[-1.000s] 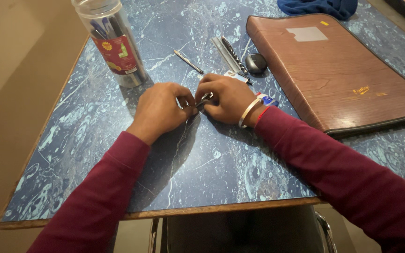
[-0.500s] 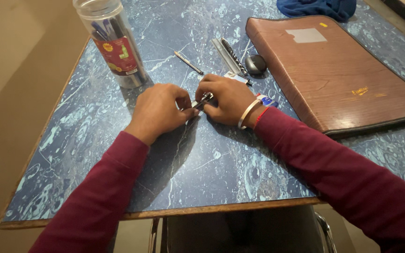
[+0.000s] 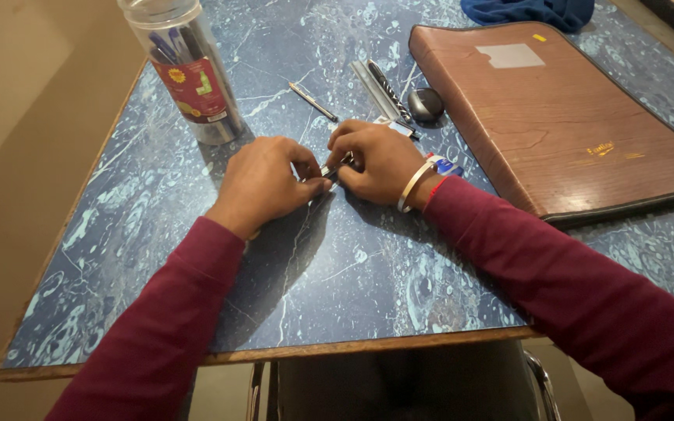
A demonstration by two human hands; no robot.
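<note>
Both hands meet over the middle of the blue marbled table [image 3: 352,273]. My left hand [image 3: 263,183] and my right hand [image 3: 380,160] each pinch one end of a slim dark pen [image 3: 335,165], which shows only between the fingertips. A metal bangle and a red thread circle my right wrist. Both arms wear dark red sleeves. Most of the pen is hidden by the fingers.
A clear plastic jar [image 3: 189,70] with several pens stands at the back left. Loose pens [image 3: 384,90], a thin pen part [image 3: 313,103] and a dark round object [image 3: 426,104] lie behind the hands. A brown folder [image 3: 555,117] fills the right; a blue cloth [image 3: 528,12] lies beyond.
The hands stay together on the pen; the fingers have shifted slightly along it. Nothing else on the table has moved.
</note>
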